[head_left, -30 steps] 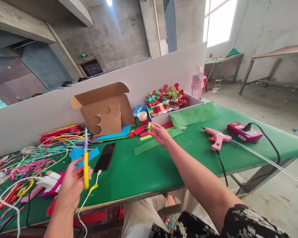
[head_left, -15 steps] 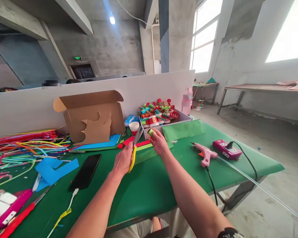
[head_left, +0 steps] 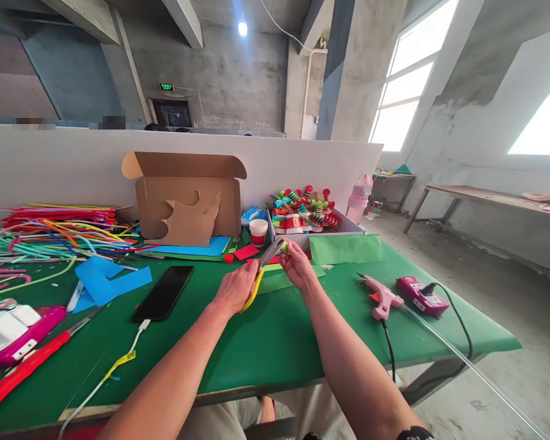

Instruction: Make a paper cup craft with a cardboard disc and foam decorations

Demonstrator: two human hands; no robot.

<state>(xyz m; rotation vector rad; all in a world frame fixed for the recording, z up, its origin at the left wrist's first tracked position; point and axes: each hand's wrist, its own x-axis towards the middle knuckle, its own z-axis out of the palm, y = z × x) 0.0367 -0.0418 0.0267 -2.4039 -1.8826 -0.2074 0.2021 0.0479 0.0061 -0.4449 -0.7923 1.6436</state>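
Observation:
My left hand [head_left: 235, 287] is closed round the yellow handles of a pair of scissors [head_left: 262, 272], whose grey blades point up and right. The blade tips meet a small light-green piece [head_left: 283, 247] pinched in the fingers of my right hand [head_left: 299, 264]. Both hands hover over the green table [head_left: 266, 342], above green paper strips [head_left: 279, 281] and next to red paper pieces [head_left: 245, 252].
A black phone [head_left: 164, 293] on a cable lies left of my hands. Behind stand a cardboard box [head_left: 187, 195], a small paper cup [head_left: 258, 232] and a white box of coloured craft figures [head_left: 302, 211]. A pink glue gun [head_left: 381, 294] and pink power strip [head_left: 420, 296] lie right; coloured pipe cleaners [head_left: 50, 235] left.
My left hand carried the scissors from the left side of the table across to my right hand, and the blades now touch the green piece. The camera view has shifted.

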